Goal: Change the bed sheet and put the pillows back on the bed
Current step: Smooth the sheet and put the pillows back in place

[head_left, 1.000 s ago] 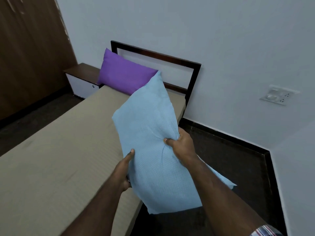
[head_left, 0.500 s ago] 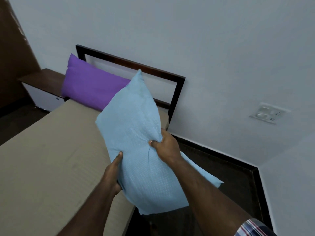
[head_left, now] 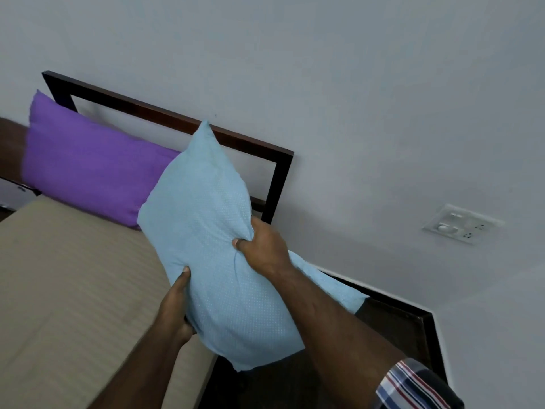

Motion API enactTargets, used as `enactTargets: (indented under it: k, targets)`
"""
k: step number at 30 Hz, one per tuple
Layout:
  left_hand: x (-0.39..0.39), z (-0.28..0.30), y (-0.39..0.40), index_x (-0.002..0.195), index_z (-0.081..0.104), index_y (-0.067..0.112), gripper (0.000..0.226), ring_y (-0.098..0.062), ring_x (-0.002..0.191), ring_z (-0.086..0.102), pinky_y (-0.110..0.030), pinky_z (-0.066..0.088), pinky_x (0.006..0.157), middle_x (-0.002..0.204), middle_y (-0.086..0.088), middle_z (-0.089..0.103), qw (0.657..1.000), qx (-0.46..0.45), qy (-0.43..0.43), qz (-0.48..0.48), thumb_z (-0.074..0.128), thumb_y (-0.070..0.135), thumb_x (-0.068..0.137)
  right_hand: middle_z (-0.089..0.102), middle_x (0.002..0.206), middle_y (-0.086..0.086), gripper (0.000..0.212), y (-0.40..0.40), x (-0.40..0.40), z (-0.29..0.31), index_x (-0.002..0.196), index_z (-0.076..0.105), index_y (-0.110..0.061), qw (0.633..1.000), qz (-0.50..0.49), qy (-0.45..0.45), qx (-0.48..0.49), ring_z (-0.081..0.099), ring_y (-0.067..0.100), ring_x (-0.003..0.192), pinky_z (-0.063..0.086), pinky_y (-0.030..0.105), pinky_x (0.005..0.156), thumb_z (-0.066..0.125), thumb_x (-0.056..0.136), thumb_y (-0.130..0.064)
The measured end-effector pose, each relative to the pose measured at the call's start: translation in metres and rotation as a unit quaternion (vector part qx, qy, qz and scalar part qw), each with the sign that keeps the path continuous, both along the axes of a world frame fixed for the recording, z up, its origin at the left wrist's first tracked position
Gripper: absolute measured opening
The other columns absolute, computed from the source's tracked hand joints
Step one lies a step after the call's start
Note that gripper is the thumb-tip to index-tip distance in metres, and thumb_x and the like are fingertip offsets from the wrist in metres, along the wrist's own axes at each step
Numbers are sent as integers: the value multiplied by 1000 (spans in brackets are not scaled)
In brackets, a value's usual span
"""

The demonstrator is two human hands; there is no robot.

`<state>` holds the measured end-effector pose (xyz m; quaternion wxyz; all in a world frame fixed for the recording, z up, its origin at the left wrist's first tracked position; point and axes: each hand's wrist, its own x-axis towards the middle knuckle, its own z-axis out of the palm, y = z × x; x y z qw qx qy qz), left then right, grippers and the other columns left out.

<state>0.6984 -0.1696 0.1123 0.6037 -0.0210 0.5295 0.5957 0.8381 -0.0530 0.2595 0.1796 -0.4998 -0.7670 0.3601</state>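
A purple pillow (head_left: 88,175) leaned against the dark wooden headboard (head_left: 165,116) at ten o'clock, resting on the beige striped bed sheet (head_left: 73,276) that filled the eight o'clock side; a white switch plate (head_left: 461,224) sat on the wall (head_left: 354,84) at three o'clock, above dark floor (head_left: 392,326); the light blue pillow (head_left: 212,246) was held up on end at the centre, over the bed's right edge, its top corner crossing the headboard rail and its body hiding part of the purple pillow; the right hand (head_left: 264,246) pinched a bunched fold of the blue cover, fingers curled tight; the left hand (head_left: 177,302) gripped the pillow's left edge from beneath, thumb pressed flat on the front, its other fingers hidden; a striped sleeve (head_left: 413,385) showed at five o'clock.
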Motion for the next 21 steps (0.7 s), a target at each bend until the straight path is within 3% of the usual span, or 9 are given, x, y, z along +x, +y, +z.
enactTargets:
  k: [5, 9, 15, 21]
  targets:
    - [-16, -24, 66, 133, 60, 30, 96, -30, 118, 61, -55, 46, 103, 130, -2, 66, 998, -26, -20, 45, 83, 77, 52, 65, 126, -3, 46, 79, -33, -33, 130, 60, -26, 999, 7, -39, 5, 61, 20, 112, 47, 32, 91, 69, 85, -28]
    - [-26, -46, 112, 128, 63, 25, 70, -29, 106, 67, -43, 56, 80, 118, -3, 72, 994, -61, -43, 79, 78, 65, 72, 65, 128, -6, 53, 139, -56, -69, 137, 55, -30, 997, 11, -74, -4, 61, 20, 114, 47, 33, 94, 69, 85, -29]
    - [-33, -76, 160, 141, 51, 23, 112, -28, 108, 68, -55, 54, 93, 125, -2, 69, 985, -108, -80, 104, 89, 72, 47, 65, 124, -8, 54, 201, -78, -107, 139, 52, -32, 993, 28, -114, -23, 62, 21, 111, 50, 41, 95, 67, 87, -28]
    - [-25, -101, 220, 140, 45, 20, 104, -27, 108, 66, -54, 56, 90, 126, -1, 65, 972, -141, -90, 165, 89, 63, 57, 67, 117, -6, 47, 280, -95, -145, 134, 57, -28, 988, 54, -134, -47, 63, 22, 107, 51, 45, 94, 65, 88, -34]
